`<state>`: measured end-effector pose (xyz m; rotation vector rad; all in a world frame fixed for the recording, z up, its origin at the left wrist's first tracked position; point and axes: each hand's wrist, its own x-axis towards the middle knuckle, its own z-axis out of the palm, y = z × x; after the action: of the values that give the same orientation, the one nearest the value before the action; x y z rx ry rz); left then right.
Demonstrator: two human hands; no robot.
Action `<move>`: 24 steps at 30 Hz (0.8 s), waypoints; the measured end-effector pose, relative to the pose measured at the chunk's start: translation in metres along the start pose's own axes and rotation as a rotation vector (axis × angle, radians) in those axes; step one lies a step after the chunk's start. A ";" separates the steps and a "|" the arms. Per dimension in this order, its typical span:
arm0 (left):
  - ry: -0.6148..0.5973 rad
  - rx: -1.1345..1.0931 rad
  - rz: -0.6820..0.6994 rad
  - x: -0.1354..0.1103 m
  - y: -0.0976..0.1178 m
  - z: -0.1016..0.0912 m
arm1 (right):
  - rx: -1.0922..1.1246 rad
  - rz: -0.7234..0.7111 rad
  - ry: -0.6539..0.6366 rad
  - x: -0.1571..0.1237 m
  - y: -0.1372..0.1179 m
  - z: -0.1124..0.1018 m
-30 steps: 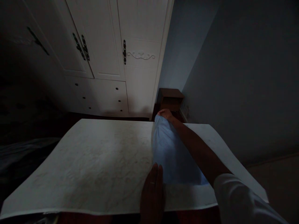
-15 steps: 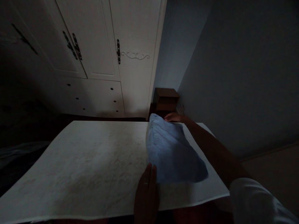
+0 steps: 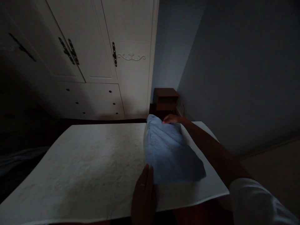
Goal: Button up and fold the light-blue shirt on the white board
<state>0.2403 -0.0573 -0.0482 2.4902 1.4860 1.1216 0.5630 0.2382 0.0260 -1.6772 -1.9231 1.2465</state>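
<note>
A folded piece of light blue cloth (image 3: 170,153) lies on the right part of a white-covered table (image 3: 93,162). Its exact kind is hard to make out in the dim light. My left hand (image 3: 144,193) rests at the cloth's near left corner, fingers stretched out close together along the edge; the thumb is hidden. Reaching across the table, my right hand (image 3: 172,119) has its fingers bent and pinched on the far edge of the cloth.
Behind the table stands a white wardrobe (image 3: 133,84) with dark handles and drawers below. A small brown cabinet (image 3: 166,93) sits in the far corner by the grey wall (image 3: 239,78). Dark fabric (image 3: 21,159) lies at the left.
The view has shifted slightly. My right hand has moved a little inward over the far edge of the cloth. My left hand stays at the near corner.
</note>
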 end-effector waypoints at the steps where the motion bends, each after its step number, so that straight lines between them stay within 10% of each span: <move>1: -0.009 0.001 -0.001 0.000 -0.001 0.000 | -0.002 0.007 -0.034 -0.002 -0.001 -0.001; 17: -0.028 0.003 0.001 0.002 0.000 -0.005 | -0.018 -0.043 0.140 -0.012 0.013 -0.003; 24: -0.071 -0.004 -0.019 0.002 -0.001 -0.004 | -0.107 0.076 -0.029 -0.039 0.022 -0.023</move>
<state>0.2382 -0.0569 -0.0449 2.4797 1.4843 1.0217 0.6041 0.2109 0.0343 -1.8098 -1.9930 1.2218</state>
